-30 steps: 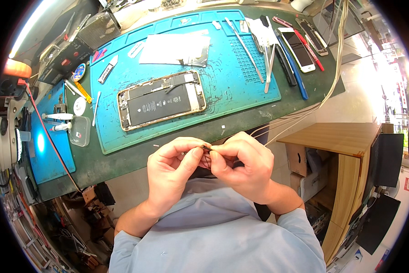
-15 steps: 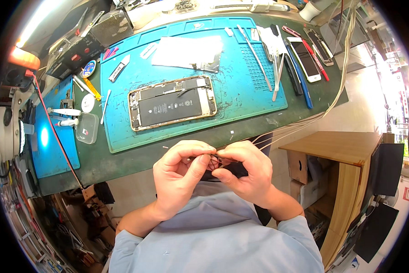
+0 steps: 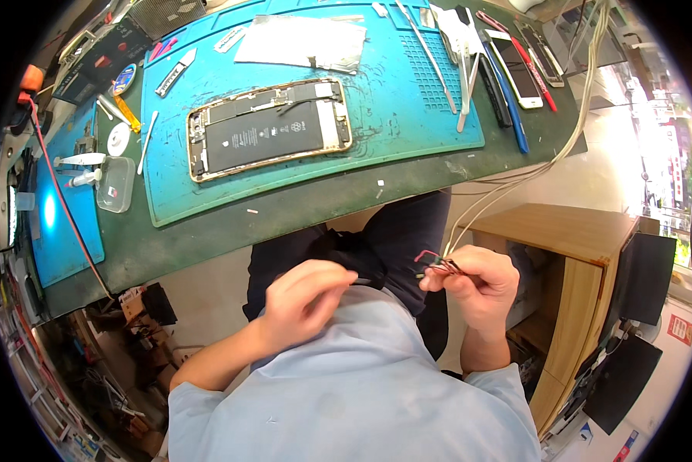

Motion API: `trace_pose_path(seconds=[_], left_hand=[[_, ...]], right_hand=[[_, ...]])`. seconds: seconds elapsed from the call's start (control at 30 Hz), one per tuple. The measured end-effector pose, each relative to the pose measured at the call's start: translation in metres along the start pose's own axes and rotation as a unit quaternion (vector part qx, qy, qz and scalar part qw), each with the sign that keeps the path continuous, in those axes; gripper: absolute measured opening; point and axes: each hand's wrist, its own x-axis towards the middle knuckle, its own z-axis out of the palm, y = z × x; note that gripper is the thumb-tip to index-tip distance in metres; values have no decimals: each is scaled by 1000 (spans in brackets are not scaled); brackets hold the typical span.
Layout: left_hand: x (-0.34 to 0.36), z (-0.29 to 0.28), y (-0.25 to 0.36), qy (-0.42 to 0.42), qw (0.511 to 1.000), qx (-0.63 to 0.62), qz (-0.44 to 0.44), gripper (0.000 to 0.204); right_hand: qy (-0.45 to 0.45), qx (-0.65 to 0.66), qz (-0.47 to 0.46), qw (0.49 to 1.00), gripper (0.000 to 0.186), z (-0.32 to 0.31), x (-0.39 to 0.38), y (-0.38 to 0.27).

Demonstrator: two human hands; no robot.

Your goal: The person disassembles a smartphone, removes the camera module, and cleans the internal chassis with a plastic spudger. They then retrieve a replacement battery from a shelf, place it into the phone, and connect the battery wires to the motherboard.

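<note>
My right hand [image 3: 480,286], out past the table's front edge at the right, pinches a small bundle of thin red and black wires [image 3: 443,266]. Their loose ends stick out to the left of the fingertips. Apart from it, my left hand [image 3: 306,299] hangs over my lap with its fingers curled together, and I see nothing in them. An opened smartphone [image 3: 269,132] lies on the blue work mat [image 3: 407,158], its black battery and inner parts showing. Neither hand touches the phone.
Tweezers [image 3: 430,58], a blue pen-like tool [image 3: 509,108] and a white phone [image 3: 519,73] lie at the right. A silver sheet [image 3: 303,42] rests behind the opened phone. Cables [image 3: 550,162] hang over the right edge, beside a wooden cabinet [image 3: 569,231].
My hands, together around the wires before, have come apart. The right has moved right with the wire bundle, and the left has drawn back. The table has shifted up in view.
</note>
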Motion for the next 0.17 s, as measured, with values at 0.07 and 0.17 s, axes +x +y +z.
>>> trace_pose_path(seconds=[0.07, 0.17], left_hand=[[2, 19, -38, -120, 982, 74, -126, 28], [-15, 53, -142, -150, 960, 199, -127, 63]], right_hand=[[7, 64, 25, 998, 16, -3, -10, 0], [9, 102, 44, 994, 18, -8, -21, -1]])
